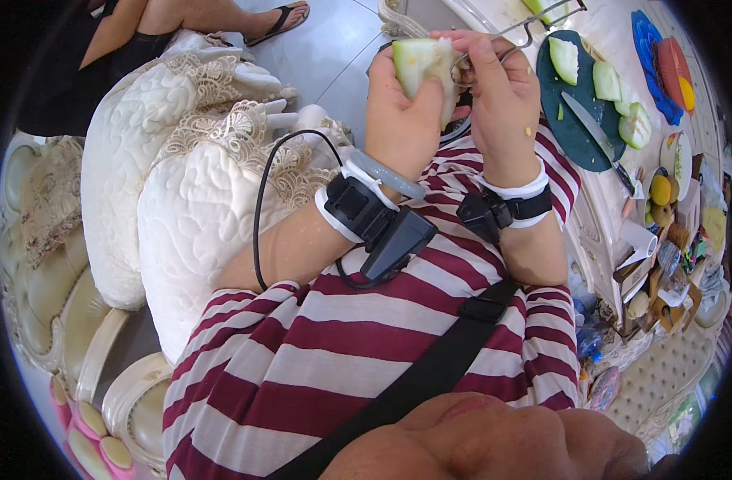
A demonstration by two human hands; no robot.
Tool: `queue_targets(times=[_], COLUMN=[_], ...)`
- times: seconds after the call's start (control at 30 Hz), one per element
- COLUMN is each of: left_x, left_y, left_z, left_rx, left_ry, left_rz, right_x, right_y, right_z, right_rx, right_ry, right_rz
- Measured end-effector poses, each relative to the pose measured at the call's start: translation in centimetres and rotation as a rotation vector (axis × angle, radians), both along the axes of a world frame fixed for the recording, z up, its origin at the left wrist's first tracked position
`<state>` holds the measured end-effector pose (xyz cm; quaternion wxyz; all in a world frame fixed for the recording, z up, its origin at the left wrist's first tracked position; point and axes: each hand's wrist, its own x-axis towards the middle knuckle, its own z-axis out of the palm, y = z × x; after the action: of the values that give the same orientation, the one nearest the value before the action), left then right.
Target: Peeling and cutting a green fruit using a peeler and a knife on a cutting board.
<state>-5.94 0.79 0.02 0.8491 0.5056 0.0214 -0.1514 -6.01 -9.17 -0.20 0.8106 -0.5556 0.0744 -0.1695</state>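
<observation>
My left hand [405, 114] grips a chunk of pale green winter melon or similar gourd [420, 66], its soft inner side turned towards the other hand. In my right hand [504, 102] are metal wire tongs [525, 27], their near end against the melon's core; whether they press into it is hard to tell. Seeds stick to my right hand and wrist. Right of the hands, a dark green oval cutting board [573, 135] bears a knife [591, 129] with a black handle and several melon pieces [564, 60]. Another melon piece [546, 9] lies beyond the board.
Beside the board stand a blue dish [654, 66], a bowl of fruit [660, 195], a white paper roll [639, 240] and assorted clutter on the table. Cushioned white chairs [180, 240] are at the left. Another person's leg and sandalled foot [276, 24] show at the top left.
</observation>
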Motion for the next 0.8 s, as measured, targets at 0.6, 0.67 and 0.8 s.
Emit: queue_targets(times=[0.6,0.67,0.8], left_x=[-0.1,-0.1,-0.2], left_y=[0.1,0.1,0.0], left_z=[0.3,0.1,-0.2], left_rx=[-0.054,-0.006,-0.041], left_ry=[0.018,-0.040,-0.115], left_rz=[-0.066,-0.076,0.000], right_x=[-0.5,-0.4,-0.2], right_y=[-0.7,-0.6,-1.3], right_z=[0.5,0.9,0.1], right_rx=[0.018,-0.074,-0.503], right_ry=[0.009,-0.047,-0.206], right_rz=[-0.017,-0.008,0.117])
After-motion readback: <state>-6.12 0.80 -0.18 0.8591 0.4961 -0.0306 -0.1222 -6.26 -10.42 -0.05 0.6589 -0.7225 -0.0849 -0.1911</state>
